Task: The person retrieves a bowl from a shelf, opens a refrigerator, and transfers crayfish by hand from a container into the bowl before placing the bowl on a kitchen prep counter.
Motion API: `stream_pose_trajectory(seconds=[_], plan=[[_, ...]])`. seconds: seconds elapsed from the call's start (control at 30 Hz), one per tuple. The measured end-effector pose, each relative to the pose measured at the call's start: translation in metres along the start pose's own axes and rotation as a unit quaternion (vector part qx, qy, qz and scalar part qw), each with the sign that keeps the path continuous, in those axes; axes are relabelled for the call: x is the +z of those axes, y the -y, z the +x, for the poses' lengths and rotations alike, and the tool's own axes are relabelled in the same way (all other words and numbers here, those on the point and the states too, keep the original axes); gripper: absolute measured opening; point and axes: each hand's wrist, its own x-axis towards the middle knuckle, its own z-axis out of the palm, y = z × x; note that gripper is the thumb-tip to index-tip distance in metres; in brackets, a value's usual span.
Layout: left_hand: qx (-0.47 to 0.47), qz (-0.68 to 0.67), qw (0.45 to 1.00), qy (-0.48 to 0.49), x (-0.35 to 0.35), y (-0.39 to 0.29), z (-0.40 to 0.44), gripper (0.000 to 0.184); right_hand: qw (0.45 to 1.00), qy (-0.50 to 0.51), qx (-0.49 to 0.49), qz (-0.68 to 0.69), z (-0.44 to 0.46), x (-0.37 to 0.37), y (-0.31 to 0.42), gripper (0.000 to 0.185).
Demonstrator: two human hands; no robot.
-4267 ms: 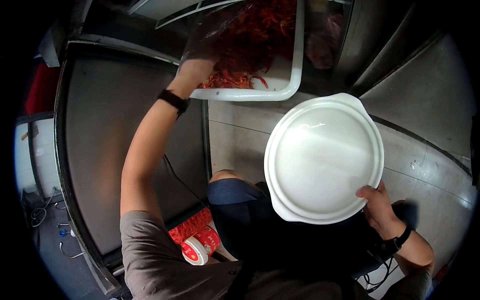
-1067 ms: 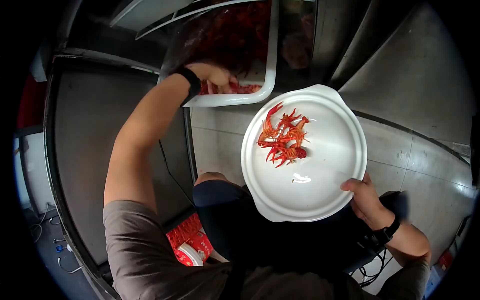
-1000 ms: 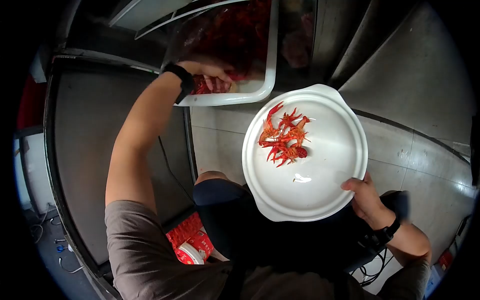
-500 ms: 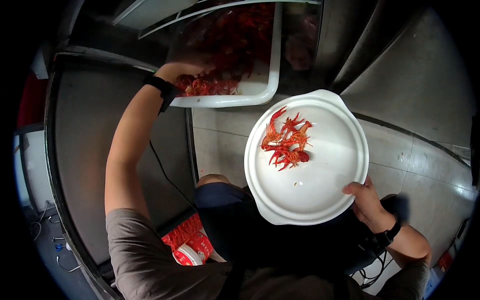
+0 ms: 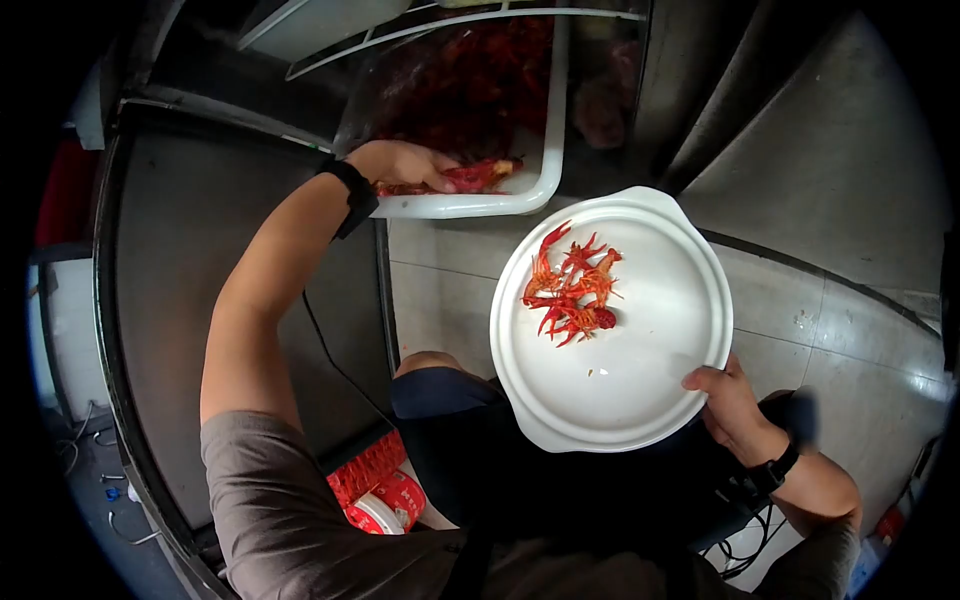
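Note:
My left hand (image 5: 402, 164) is inside the front of a white plastic tub (image 5: 470, 207), its fingers closed around a red crayfish (image 5: 484, 177) near the rim. More crayfish (image 5: 480, 85) fill the dim back of the tub. With my right hand (image 5: 733, 402) I grip the lower right edge of a white plate (image 5: 660, 330), thumb on top, held over my lap. A small cluster of red crayfish (image 5: 575, 285) lies on the plate's left half. Two tiny pale bits sit below them.
The tub stands in a dark cabinet beneath a wire shelf (image 5: 460, 22). A dark cabinet door (image 5: 180, 300) stands at my left, with a black cable (image 5: 330, 345) along it. Red-and-white packaging (image 5: 390, 500) is on the floor by my leg. Grey tiles (image 5: 780, 310) lie right.
My left hand has come up out of the crayfish pile and moved slightly right, now showing a crayfish in its fingers. The plate and right hand are almost still.

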Motion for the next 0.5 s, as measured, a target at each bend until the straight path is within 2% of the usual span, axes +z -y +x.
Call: stream_pose_trajectory(seconds=[0.03,0.07,0.13,0.17,0.23,0.27,0.37,0.4,0.43,0.47,0.5], plan=[[0.0,0.033,0.996,-0.08,0.001,0.003,-0.002,0.054,1.0,-0.017,0.012,-0.012,-0.003,0.004,0.004,0.056],[0.001,0.033,0.996,-0.078,-0.004,0.009,-0.002,0.054,1.0,-0.018,0.013,-0.013,-0.007,0.009,0.01,0.056],[0.061,-0.244,0.968,0.002,-0.017,0.021,-0.008,0.039,0.999,-0.02,0.029,-0.038,-0.013,0.016,0.021,0.056],[0.06,-0.244,0.968,0.003,-0.021,0.027,-0.015,0.039,0.999,-0.02,0.03,-0.038,-0.01,0.014,0.017,0.056],[0.203,-0.344,0.912,-0.099,-0.026,0.022,-0.043,0.03,1.0,0.004,0.006,-0.008,-0.001,0.006,0.005,0.057],[0.274,-0.327,0.903,-0.049,-0.037,0.033,-0.043,0.029,1.0,0.003,0.007,-0.007,-0.002,0.006,0.005,0.057],[0.305,-0.319,0.897,0.008,-0.02,-0.003,-0.084,0.038,1.0,-0.005,0.004,-0.001,-0.005,0.01,0.01,0.057],[0.362,-0.233,0.902,0.033,-0.005,-0.032,-0.098,0.04,1.0,-0.009,0.013,-0.013,-0.007,0.011,0.014,0.057],[0.35,-0.265,0.896,0.069,0.015,-0.058,-0.111,0.041,0.999,-0.013,0.023,-0.027,-0.007,0.011,0.016,0.057],[0.339,-0.135,0.926,0.096,0.017,-0.075,-0.117,0.043,0.999,-0.012,0.025,-0.029,-0.006,0.011,0.014,0.057],[0.374,-0.047,0.918,0.121,0.025,-0.089,-0.112,0.044,1.0,-0.015,0.016,-0.018,-0.004,0.009,0.01,0.057]])
